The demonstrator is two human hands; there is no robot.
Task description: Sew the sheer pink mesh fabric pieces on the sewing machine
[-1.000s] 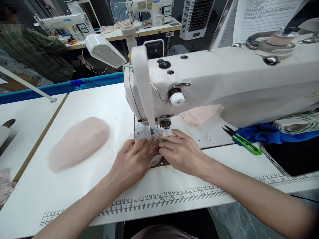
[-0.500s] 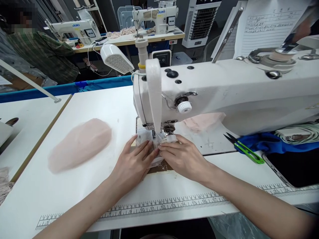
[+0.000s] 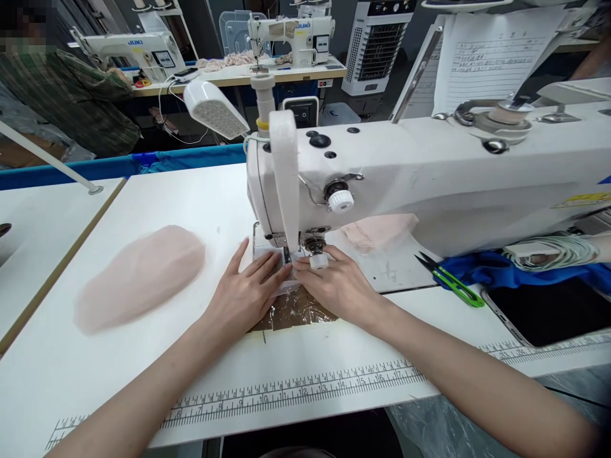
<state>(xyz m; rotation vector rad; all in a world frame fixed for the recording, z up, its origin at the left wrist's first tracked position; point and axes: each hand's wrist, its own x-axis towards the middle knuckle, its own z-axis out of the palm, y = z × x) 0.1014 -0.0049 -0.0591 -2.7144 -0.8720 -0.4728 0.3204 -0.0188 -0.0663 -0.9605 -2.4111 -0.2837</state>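
A strip of sheer pale fabric (image 3: 287,287) lies under the needle area of a white sewing machine (image 3: 391,165). Flat on it, left of the presser foot, rests my left hand (image 3: 243,286), fingers stretched out and index finger apart. My right hand (image 3: 337,283) is on the other side, its fingertips drawn together on the fabric beside the foot; one finger reaches behind the white knob (image 3: 319,261). The fingers partly hide the fabric and the stitching point. To the left lies a sheer pink oval piece (image 3: 143,277); more pink fabric (image 3: 379,232) sits behind the needle.
Green thread snips (image 3: 456,286), a blue cloth (image 3: 465,270) and a phone (image 3: 548,310) lie at right. A printed ruler (image 3: 286,391) runs along the table's front edge. A lamp (image 3: 217,108) hangs left of the machine head. Another person in a checked shirt (image 3: 71,102) sits behind.
Both hands have slid slightly forward toward the needle, and the fabric with them. More of the brown taped patch in front shows. The whole view has shifted a little.
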